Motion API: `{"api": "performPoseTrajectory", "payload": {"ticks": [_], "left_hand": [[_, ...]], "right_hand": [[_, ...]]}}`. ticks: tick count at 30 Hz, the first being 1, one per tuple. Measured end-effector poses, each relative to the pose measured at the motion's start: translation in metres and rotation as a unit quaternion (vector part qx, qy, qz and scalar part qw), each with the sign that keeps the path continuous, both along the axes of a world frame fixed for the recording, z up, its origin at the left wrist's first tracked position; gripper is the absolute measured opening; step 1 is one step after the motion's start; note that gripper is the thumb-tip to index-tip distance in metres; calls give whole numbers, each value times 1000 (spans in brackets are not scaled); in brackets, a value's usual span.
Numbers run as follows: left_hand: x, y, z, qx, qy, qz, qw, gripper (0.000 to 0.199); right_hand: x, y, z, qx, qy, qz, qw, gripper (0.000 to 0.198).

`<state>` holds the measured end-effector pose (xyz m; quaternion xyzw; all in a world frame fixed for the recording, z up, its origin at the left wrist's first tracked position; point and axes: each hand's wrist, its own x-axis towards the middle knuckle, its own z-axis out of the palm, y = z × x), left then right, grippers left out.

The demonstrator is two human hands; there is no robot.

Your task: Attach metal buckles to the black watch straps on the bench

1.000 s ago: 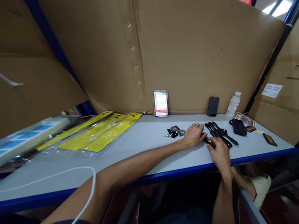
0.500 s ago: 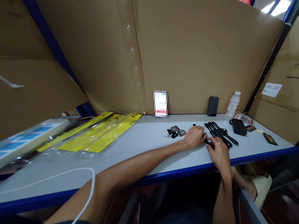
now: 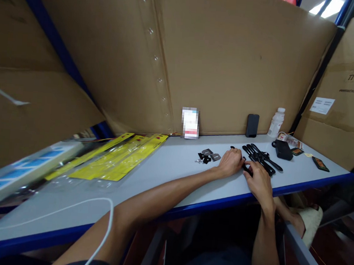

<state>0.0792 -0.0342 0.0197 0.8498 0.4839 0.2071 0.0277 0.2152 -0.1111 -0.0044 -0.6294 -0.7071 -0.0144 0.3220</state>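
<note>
1. Black tool (image 3: 247, 169), over the table (image 3: 178, 157), left of similar tools (image 3: 258, 158).
2. My left hand (image 3: 232, 162) wraps it; right hand (image 3: 258, 177) pinches its near end.
3. Probably light, stiff, slick; best held mid-length.

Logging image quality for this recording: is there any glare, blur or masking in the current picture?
All in the head view: overhead light glares white, upper right; upright white rectangle pixelated; black piece between left hand and right hand too soft for detail.
</note>
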Motion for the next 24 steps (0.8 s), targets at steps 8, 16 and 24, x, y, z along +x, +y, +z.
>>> {"api": "performPoseTrajectory", "payload": {"ticks": [8,16,24], "left_hand": [[7,-4,3,-20,-7,8,1000,14],[4,9,-4,-9,-53,-40,998,10],[0,23,-11,-2,-73,-88,994,8]], "right_hand": [[-1,0,1,-4,-12,0,1000,33],[-2,-2,3,-6,-20,0,1000,32],[-2,-2,2,-3,-22,-1,1000,33]]}}
